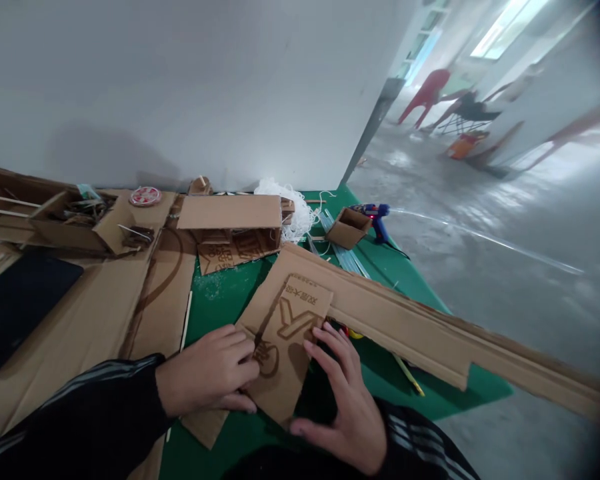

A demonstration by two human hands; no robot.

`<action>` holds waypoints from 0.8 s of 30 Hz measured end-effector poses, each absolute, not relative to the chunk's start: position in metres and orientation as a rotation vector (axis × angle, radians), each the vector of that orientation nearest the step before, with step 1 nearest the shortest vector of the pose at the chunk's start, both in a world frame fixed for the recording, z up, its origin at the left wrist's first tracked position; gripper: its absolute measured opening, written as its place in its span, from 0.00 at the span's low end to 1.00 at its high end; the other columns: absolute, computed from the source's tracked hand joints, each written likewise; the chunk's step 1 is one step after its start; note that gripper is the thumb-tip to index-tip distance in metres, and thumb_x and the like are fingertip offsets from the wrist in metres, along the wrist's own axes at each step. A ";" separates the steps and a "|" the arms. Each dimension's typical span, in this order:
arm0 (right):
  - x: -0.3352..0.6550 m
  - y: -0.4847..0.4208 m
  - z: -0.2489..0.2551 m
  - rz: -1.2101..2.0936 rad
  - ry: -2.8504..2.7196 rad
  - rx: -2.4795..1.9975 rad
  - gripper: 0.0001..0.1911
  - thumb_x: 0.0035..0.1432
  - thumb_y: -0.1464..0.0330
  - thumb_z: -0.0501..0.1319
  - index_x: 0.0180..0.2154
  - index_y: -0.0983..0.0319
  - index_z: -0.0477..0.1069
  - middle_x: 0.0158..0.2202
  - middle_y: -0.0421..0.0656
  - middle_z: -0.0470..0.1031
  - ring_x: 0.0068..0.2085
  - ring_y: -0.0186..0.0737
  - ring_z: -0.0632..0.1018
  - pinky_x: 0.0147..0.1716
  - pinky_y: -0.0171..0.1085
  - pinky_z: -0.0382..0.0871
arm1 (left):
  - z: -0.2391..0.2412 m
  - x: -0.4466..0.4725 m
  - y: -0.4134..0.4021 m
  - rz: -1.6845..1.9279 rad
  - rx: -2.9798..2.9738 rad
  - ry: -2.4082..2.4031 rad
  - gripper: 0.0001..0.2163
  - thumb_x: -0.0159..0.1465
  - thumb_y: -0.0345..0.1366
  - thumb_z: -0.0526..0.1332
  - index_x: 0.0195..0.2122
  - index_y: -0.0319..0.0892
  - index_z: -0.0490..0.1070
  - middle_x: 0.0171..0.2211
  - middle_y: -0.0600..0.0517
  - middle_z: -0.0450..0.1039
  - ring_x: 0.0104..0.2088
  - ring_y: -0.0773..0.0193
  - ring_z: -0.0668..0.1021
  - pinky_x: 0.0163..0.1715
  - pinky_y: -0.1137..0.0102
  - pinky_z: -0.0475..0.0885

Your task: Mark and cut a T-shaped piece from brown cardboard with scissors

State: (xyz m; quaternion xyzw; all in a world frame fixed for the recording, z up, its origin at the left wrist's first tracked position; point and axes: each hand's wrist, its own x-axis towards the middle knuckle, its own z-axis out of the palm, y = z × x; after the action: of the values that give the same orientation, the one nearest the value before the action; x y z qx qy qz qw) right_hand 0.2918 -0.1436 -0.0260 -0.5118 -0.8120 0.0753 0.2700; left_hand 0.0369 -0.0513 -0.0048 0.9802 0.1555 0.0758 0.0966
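A printed cardboard piece [300, 313] lies at an angle over a larger cardboard sheet [260, 300] in front of me. My left hand [213, 370] has its fingers curled at the printed piece's left edge, fingertips against the board. Along the right edge rests my right hand [343, 393], its fingers spread and its thumb close to the lower corner. A narrow cardboard strip [207, 427] shows below my left hand. Under the right hand's fingers, something red and yellow [353, 333] is mostly hidden by cardboard.
On the green table [215, 300] stand a cardboard box structure [230, 213] and a small open box [349, 228]. A blue glue gun [377, 217], clear glue sticks [347, 257], white string [297, 213] and a pencil [409, 375] lie about. A long cardboard strip [410, 310] overhangs the right edge. A black tablet [25, 300] lies left.
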 end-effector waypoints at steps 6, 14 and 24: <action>0.284 -0.155 -0.021 0.287 -1.676 -1.633 0.11 0.61 0.62 0.60 0.44 0.59 0.64 0.36 0.45 0.69 0.35 0.43 0.73 0.34 0.42 0.70 | -0.002 0.036 -0.051 0.246 2.855 0.429 0.18 0.55 0.49 0.69 0.29 0.44 0.61 0.30 0.56 0.67 0.34 0.62 0.69 0.35 0.66 0.57; 0.257 -0.150 -0.005 1.072 -1.378 -1.726 0.14 0.61 0.55 0.57 0.39 0.59 0.62 0.27 0.38 0.69 0.27 0.36 0.70 0.25 0.35 0.65 | -0.002 0.033 -0.053 0.312 2.891 0.328 0.13 0.62 0.46 0.63 0.30 0.44 0.64 0.29 0.54 0.69 0.33 0.62 0.69 0.34 0.64 0.58; 0.268 -0.088 0.030 1.003 -1.957 -1.472 0.09 0.61 0.71 0.56 0.42 0.60 0.72 0.35 0.41 0.79 0.35 0.37 0.78 0.35 0.34 0.72 | 0.012 0.028 -0.070 0.606 2.951 0.197 0.10 0.64 0.39 0.60 0.45 0.44 0.71 0.33 0.51 0.74 0.35 0.60 0.72 0.36 0.61 0.63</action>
State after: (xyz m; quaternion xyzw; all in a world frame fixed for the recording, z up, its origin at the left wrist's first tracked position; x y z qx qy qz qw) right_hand 0.2678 -0.0883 0.0296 -0.5392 -0.7170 0.3674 0.2452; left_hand 0.0282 -0.0696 0.0116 0.9756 0.0653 0.2004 0.0610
